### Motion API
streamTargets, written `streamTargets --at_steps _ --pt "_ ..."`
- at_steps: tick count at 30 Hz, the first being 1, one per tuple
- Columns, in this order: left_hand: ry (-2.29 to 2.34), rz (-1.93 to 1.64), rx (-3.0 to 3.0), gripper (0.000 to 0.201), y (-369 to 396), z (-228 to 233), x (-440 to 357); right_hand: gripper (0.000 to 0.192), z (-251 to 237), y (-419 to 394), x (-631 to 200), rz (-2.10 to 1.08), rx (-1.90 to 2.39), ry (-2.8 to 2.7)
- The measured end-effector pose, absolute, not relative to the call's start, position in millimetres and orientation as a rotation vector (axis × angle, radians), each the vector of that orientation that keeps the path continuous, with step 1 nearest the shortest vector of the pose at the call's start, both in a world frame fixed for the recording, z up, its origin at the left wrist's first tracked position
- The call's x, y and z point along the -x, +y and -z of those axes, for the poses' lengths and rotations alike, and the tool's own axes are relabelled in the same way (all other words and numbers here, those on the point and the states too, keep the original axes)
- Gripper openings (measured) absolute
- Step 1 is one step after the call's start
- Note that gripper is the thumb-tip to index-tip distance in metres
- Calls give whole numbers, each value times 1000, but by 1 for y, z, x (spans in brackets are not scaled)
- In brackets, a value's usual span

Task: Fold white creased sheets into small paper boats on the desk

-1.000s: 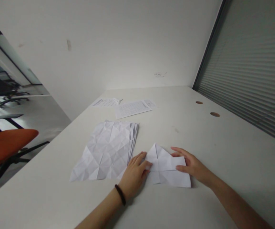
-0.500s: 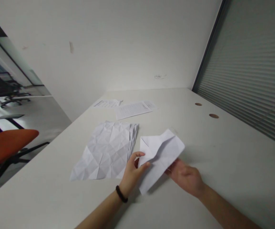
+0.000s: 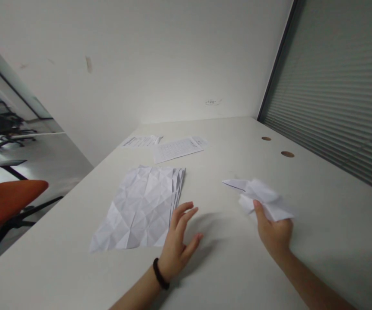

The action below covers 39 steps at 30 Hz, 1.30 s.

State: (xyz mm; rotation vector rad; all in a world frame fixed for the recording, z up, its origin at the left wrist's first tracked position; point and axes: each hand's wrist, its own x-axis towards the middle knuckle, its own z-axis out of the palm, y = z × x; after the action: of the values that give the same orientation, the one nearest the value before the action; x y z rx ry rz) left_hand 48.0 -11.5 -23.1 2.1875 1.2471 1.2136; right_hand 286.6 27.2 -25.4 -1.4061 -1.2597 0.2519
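Hands over a matte off-white worktop (image 3: 237, 275). Right hand (image 3: 274, 234) is closed around a white, partly folded and crumpled sheet of paper (image 3: 259, 198), held just above the worktop at right of centre, with the thumb pressed on the near side of the sheet. The sheet is soft-edged and bunched at the grip; one flat, pointed flap sticks out away from the hand. Its long axis runs from the hand toward the left and far side, the pointed tip aimed at the far left. Left hand (image 3: 179, 245) is released, fingers spread and slightly curled, holding nothing; a thin black band (image 3: 158, 274) circles its wrist. Just beside its fingertips lies a stack of white creased paper sheets (image 3: 142, 206), flat, marked with a grid of diagonal fold lines, edges fanned at the right. Farther off lie two white printed sheets (image 3: 177, 148). Two round brown holes (image 3: 287, 154) mark the worktop near a grey ribbed blind (image 3: 340, 94). An orange chair seat (image 3: 5, 204) stands at left.
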Motion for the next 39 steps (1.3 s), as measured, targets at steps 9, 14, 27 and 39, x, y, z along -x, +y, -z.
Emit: streamTargets --at_steps 9,14,27,39 --pt "1023 -608 -2592 68 -6 20 -45 38 33 15 -253 -309 947 -2554" --pt "1177 -466 -2552 37 0 22 -43 39 29 22 -272 -404 992 -2469" --pt "1503 -758 -2391 37 9 35 -35 23 44 41 -287 -144 1288 -2156" --pt "1283 -784 -2383 33 3 30 -41 36 28 20 -259 -148 1236 -2540"
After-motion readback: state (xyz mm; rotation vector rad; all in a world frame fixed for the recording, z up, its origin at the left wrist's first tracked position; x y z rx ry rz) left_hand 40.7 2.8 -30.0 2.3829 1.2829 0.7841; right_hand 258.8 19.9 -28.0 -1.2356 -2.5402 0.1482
